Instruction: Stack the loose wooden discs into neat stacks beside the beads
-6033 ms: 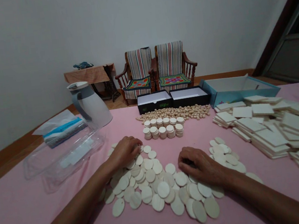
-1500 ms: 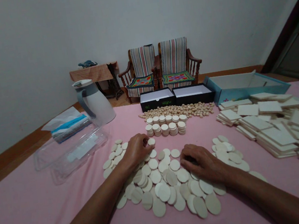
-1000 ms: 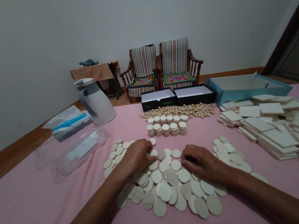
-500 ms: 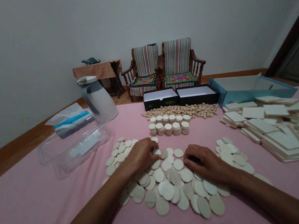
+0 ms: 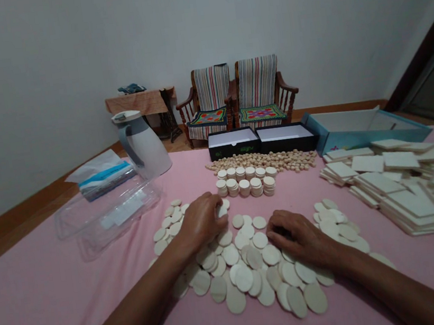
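My left hand [image 5: 204, 220] is closed on a pale round wooden disc [image 5: 221, 212], pinched between thumb and fingers above the left part of the pile. Loose wooden discs [image 5: 243, 277] lie spread and overlapping under and between both hands. At the right side of this pile rests my right hand [image 5: 300, 234], its fingers curled inward; what they hold, if anything, is hidden. Just beyond the hands stand two rows of short disc stacks [image 5: 244, 186]. A single disc [image 5: 226, 204] lies near my left fingertips.
Small wooden pieces [image 5: 265, 160] lie behind the stacks, before two black boxes [image 5: 235, 149]. Square wooden boards [image 5: 405, 196] and a blue box [image 5: 373, 134] are at right. A jug [image 5: 149, 150], clear plastic trays [image 5: 116, 218] and a tissue pack [image 5: 105, 180] stand left.
My left hand has lifted slightly and shifted back, now with a disc in its fingers that lay at its fingertips before. The right hand has hardly moved.
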{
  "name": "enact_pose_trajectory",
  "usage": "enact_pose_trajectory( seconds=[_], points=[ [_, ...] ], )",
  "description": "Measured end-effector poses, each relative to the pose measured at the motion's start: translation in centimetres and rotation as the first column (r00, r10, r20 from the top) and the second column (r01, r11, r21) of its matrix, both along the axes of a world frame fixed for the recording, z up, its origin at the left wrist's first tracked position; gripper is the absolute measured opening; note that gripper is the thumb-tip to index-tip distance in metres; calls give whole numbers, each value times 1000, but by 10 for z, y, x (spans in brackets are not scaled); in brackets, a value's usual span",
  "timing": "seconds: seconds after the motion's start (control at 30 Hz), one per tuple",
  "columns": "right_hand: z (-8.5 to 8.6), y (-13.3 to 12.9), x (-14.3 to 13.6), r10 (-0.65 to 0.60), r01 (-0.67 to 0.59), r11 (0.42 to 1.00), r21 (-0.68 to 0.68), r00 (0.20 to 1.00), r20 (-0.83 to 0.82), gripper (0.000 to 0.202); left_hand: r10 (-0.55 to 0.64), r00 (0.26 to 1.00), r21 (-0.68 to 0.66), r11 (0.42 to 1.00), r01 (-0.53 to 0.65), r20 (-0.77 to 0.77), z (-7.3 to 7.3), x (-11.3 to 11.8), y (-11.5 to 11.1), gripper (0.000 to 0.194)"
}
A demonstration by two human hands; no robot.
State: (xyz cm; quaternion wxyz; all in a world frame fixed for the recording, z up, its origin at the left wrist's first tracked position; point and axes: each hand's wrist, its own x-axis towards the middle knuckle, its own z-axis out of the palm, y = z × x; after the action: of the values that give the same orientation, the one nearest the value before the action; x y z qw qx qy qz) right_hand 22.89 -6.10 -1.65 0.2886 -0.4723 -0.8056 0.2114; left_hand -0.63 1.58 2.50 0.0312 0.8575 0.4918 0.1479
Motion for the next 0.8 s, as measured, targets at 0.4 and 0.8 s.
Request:
enact_pose_trajectory(
  seconds=[0.4, 0.8],
  points=[
    [-2, 1, 0, 1, 0, 1000, 27, 1000, -1, 10, -12, 980, -10, 1000, 14, 197, -19, 7, 17, 21],
    [-1, 0, 0, 4, -3, 999, 34, 1000, -8, 10, -192, 968, -69, 976, 205, 161, -8, 7, 3, 16]
  ],
)
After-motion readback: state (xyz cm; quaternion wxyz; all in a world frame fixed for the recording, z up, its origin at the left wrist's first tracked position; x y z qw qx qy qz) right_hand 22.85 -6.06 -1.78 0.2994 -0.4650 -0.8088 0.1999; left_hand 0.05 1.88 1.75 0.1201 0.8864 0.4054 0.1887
